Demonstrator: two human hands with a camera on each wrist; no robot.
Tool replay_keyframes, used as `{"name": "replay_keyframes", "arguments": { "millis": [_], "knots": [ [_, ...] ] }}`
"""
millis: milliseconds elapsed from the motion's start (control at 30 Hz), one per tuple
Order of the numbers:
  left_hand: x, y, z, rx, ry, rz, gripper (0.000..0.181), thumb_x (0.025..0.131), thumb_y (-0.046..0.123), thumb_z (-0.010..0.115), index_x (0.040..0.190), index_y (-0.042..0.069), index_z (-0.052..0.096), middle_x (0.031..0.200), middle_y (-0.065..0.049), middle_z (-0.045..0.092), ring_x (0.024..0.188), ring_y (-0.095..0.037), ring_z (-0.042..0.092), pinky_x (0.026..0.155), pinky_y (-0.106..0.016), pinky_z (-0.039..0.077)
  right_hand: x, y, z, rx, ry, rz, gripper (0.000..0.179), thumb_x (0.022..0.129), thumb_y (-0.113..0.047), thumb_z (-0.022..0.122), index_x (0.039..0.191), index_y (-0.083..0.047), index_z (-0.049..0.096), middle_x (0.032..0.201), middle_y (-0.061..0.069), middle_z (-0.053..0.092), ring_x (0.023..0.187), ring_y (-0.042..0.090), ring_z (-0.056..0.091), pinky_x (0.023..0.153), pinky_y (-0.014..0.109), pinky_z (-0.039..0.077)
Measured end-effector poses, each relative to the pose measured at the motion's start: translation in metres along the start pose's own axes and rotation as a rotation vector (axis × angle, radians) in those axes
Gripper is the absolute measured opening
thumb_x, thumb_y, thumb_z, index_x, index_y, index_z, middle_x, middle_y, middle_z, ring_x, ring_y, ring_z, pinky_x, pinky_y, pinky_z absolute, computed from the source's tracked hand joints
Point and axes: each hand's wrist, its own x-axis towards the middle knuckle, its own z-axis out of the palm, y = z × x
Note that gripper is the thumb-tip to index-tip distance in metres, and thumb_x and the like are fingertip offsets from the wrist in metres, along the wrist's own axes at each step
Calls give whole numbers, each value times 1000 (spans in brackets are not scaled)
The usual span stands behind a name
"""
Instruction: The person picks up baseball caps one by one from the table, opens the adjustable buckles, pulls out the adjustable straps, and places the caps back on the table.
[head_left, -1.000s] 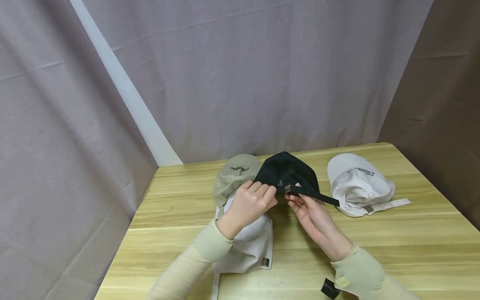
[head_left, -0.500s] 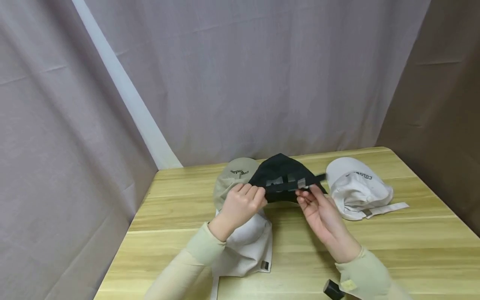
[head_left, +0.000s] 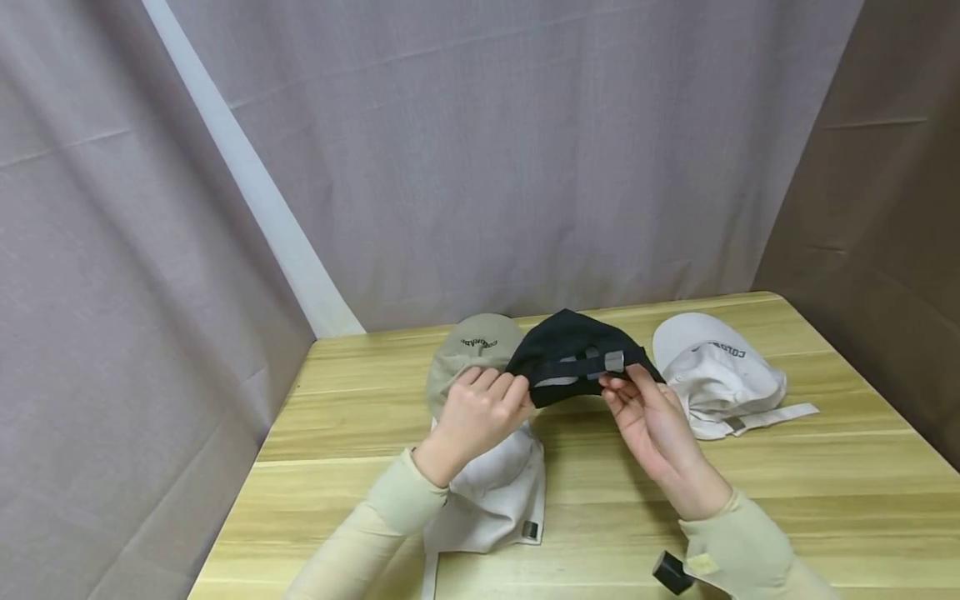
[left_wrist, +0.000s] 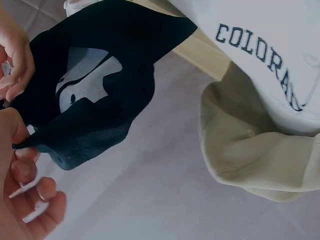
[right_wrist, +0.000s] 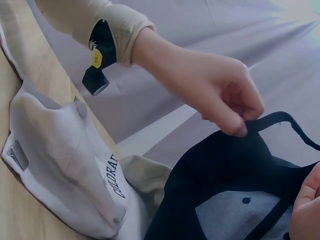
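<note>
Pinching the rear edge of a black baseball cap [head_left: 573, 329] at its left end, the left hand [head_left: 483, 408] has its fingers curled in, while the right hand [head_left: 660, 429] pinches the other end between thumb and fingertips, just beside a square metal buckle [head_left: 614, 361]. The cap hangs between the two hands, raised off the desk [head_left: 337, 400], its rounded cloth crown dark and matte, its strap [head_left: 570, 367] crossing the arched rear opening. Thin pale sleeves [head_left: 405, 492] cover both forearms, and a small black device [head_left: 671, 572] shows beside the right one. Beyond the left hand sits a khaki cap [head_left: 480, 329] with dark arched lettering; nearer the person, partly hidden by that hand, is a rumpled white cap [head_left: 498, 504]. On the right lies a second white cap [head_left: 712, 375], its soft crown creased, a loose end trailing. The desk has yellowish streaked wood grain and a rounded far corner. Behind it hangs a grey-mauve curtain [head_left: 480, 167], with a slanting pale strip [head_left: 255, 183] on the left and a brown curtain [head_left: 862, 208] on the right.
</note>
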Motion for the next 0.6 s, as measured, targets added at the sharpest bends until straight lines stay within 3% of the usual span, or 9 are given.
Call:
{"name": "replay_keyframes", "arguments": {
  "millis": [233,367,600],
  "knots": [
    [10,5,-7,20,-29,-61,20,89,27,61,77,12,56,63,3,55,57,-16,58,55,-29,47,-1,5,-3,10,-71,15,35,108,-9,43,94,7,72,87,15,75,91,22,73,82,25,56],
    [17,6,-11,30,-41,-27,23,90,31,64,78,12,58,65,3,55,58,-15,58,56,-29,48,-2,8,-1,-32,-86,26,35,108,-10,42,98,4,72,88,13,75,92,20,73,83,25,55],
    [26,10,-16,43,15,70,20,90,30,65,78,15,61,66,5,58,57,-12,55,54,-26,44,-4,12,3,-111,-67,16,34,109,-12,41,98,0,71,88,9,75,88,15,72,82,22,54]
  ]
}}
